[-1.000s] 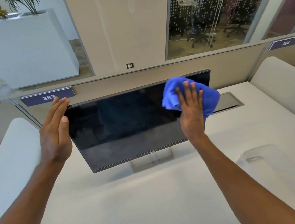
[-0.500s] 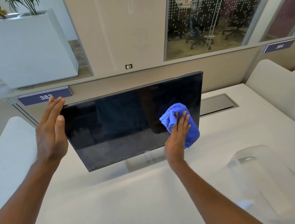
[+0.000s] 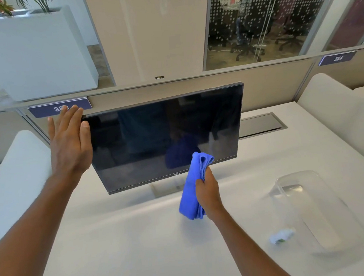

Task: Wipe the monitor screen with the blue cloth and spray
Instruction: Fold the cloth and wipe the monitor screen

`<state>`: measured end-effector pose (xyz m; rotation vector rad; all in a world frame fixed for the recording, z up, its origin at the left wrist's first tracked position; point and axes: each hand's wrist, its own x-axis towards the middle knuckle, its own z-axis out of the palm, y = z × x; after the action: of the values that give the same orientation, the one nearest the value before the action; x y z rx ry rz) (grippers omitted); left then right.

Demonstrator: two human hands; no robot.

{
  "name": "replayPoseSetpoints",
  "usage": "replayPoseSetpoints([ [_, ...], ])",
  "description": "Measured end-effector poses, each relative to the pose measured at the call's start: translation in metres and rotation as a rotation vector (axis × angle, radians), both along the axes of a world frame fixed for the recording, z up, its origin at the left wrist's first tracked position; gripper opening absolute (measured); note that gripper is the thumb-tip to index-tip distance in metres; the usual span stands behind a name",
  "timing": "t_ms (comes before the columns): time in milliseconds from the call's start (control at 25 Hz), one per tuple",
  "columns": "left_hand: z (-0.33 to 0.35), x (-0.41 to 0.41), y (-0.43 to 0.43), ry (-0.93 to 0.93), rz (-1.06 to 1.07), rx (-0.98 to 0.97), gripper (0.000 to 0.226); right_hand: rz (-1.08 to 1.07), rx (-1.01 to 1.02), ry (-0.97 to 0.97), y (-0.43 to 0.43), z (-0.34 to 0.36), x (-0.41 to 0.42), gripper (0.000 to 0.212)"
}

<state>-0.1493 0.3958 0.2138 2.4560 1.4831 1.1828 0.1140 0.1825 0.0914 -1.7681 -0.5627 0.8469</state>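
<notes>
A black monitor (image 3: pixel 155 137) stands on a white desk, its dark screen tilted back. My left hand (image 3: pixel 69 142) lies flat with straight fingers against the monitor's upper left edge. My right hand (image 3: pixel 207 190) grips a bunched blue cloth (image 3: pixel 193 187) in front of the screen's lower right part; the cloth hangs down below the bezel, off the glass. A small blurred white object with a green spot (image 3: pixel 280 235) lies on the desk at the right, next to a clear plastic container; I cannot tell whether it is the spray.
A clear plastic container (image 3: pixel 327 224) sits on the white desk (image 3: pixel 120 251) at the right. A grey cable hatch (image 3: pixel 262 124) lies behind the monitor. Padded white dividers (image 3: pixel 336 112) flank the desk, with a partition wall and glass behind.
My right hand slid the cloth down the right side of the screen, from the top corner to below the lower bezel, and now grips it bunched. My left hand stayed on the left edge.
</notes>
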Motion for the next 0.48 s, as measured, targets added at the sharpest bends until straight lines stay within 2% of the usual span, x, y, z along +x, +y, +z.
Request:
replayPoseSetpoints([
  [160, 0.007, 0.01, -0.005, 0.058, 0.049, 0.041, 0.06, 0.032, -0.013, 0.465, -0.019, 0.016, 0.014, 0.029],
  [240, 0.008, 0.017, -0.006, 0.087, 0.045, 0.06, 0.06, 0.062, -0.033, 0.596, -0.029, 0.023, 0.02, 0.03],
  [320, 0.007, 0.025, -0.008, 0.113, 0.04, 0.084, 0.06, 0.122, 0.012, 0.581, -0.039, 0.025, 0.03, 0.034],
  [480, -0.006, 0.041, -0.016, 0.153, 0.045, 0.137, 0.059, 0.195, 0.042, 0.415, -0.054, 0.033, 0.052, 0.043],
])
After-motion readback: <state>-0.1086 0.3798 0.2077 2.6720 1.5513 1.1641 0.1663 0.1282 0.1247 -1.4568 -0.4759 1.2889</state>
